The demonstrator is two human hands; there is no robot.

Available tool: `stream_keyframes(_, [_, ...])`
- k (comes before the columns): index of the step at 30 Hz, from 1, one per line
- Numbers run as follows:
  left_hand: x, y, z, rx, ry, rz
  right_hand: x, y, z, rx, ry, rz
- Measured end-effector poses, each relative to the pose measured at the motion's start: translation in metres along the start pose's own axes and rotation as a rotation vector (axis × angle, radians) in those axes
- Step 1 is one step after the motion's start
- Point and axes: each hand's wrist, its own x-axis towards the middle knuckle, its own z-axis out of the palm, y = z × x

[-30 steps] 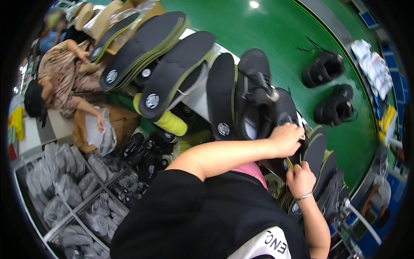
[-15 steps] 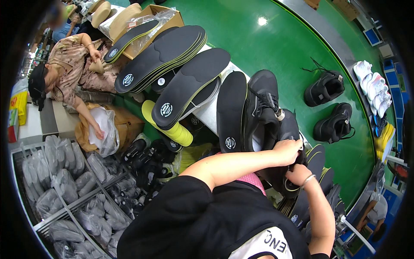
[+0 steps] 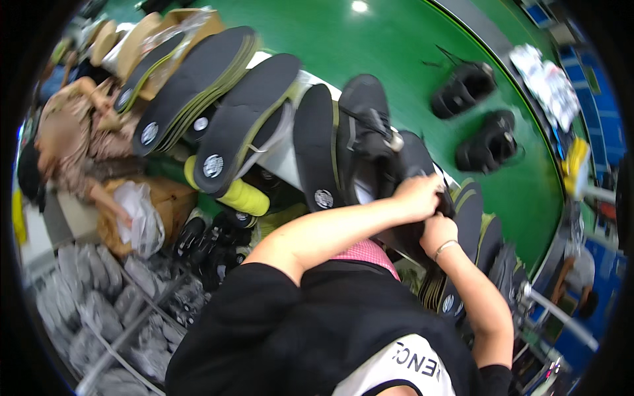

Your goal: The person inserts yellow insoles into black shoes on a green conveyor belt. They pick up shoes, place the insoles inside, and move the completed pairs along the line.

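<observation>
A black shoe [image 3: 415, 153] lies at the table's edge in front of me, partly hidden by my hands. My left hand [image 3: 421, 197] is closed on its opening, fingers bent over the upper. Close beside it, my right hand [image 3: 439, 232], with a bracelet at the wrist, is closed on the same shoe lower down. Exactly what part the fingertips pinch is hidden. To the left stands a second black shoe [image 3: 365, 99] with laces, and against it leans a black insole [image 3: 316, 142] with a round white print.
Stacks of black insoles with yellow-green edges [image 3: 205, 86] stand further left, above a yellow-green roll [image 3: 241, 198]. Two black shoes [image 3: 462, 89] sit on the green surface beyond. Wrapped grey items [image 3: 99, 290] fill a divided rack at lower left. A co-worker [image 3: 72, 129] sits at far left.
The whole view has shifted, so the surroundings sit further left and higher in the picture, with some blur. Both hands stay on the shoe, their grip much the same.
</observation>
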Motion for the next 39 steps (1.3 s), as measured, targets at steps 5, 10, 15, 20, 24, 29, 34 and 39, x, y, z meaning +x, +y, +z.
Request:
stream_keyframes(5, [0.004, -0.003, -0.005, -0.189, -0.014, -0.063, 0.012, 0.007, 0.008, 0.055, -0.037, 0.004])
stream_keyframes(10, [0.006, 0.002, -0.007, -0.213, -0.073, -0.098, 0.030, 0.043, -0.019, 0.445, -0.633, -0.139])
stream_keyframes(15, [0.004, -0.005, -0.006, -0.232, -0.083, -0.107, 0.013, 0.013, 0.007, -0.059, -0.214, -0.155])
stream_keyframes(20, [-0.001, 0.007, -0.012, -0.189, -0.110, -0.104, 0.009, 0.006, 0.033, -0.073, 0.098, -0.060])
stream_keyframes(24, [0.003, -0.002, -0.006, -0.098, -0.082, -0.026, -0.004, 0.020, 0.030, -0.162, -0.130, -0.240])
stream_keyframes(29, [0.002, -0.001, -0.008, -0.068, -0.057, -0.029, -0.040, 0.020, 0.000, -0.024, -0.383, -0.264])
stream_keyframes(34, [0.001, 0.006, -0.008, -0.039, -0.075, -0.041, -0.028, 0.015, 0.004, -0.066, -0.457, -0.261])
stream_keyframes(39, [-0.010, 0.012, -0.023, 0.001, -0.106, -0.043, -0.048, 0.053, -0.032, 0.534, 0.308, -0.217])
